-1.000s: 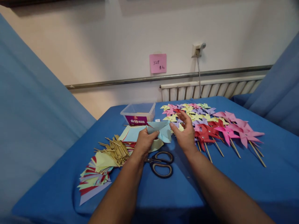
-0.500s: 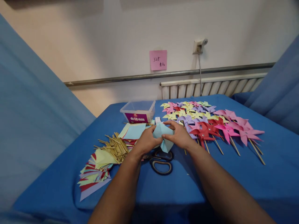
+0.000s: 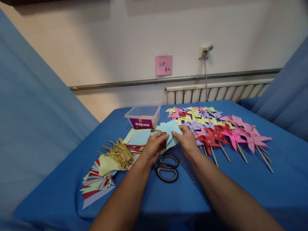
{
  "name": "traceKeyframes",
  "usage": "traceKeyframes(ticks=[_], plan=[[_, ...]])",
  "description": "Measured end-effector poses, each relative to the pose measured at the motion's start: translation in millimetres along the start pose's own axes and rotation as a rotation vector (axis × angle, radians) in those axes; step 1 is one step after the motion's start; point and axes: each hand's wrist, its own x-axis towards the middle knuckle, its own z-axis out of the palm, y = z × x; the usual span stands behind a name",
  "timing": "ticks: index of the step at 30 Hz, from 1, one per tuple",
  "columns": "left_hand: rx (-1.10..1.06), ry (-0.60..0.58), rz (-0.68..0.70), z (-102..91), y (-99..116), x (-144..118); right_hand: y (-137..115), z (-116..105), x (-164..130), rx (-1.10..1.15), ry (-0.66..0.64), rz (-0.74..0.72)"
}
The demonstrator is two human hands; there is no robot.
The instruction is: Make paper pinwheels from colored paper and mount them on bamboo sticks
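Observation:
A light blue paper square [image 3: 170,132] is held above the blue table [image 3: 240,189] by both hands. My left hand [image 3: 154,147] pinches its lower left part, and my right hand [image 3: 187,141] pinches its lower right edge. Black-handled scissors [image 3: 166,168] lie on the cloth just below my hands. A stack of coloured paper squares [image 3: 138,138], light blue on top, lies to the left of my left hand.
Many finished paper pinwheels [image 3: 216,128] on sticks cover the table's right half. A bundle of wooden sticks [image 3: 119,152] rests on paper offcuts [image 3: 97,183] at the left. A clear plastic box [image 3: 143,117] stands at the back. Radiator [image 3: 216,91] and wall lie behind.
My hands came together on the light blue paper, which had been folded up between them. It is now spread flatter and lifted, with my fingers at its lower edges.

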Motion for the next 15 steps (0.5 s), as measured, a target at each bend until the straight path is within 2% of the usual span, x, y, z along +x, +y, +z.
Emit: traceKeyframes(ticks=[7, 15], plan=[[-0.069, -0.027, 0.019, -4.5, -1.0, 2.5, 5.5, -0.1, 1.5, -0.164, 0.047, -0.117], [0.027, 0.098, 0.013, -3.6, -5.1, 5.3, -3.7, 6.5, -6.1, -0.177, 0.001, -0.089]])
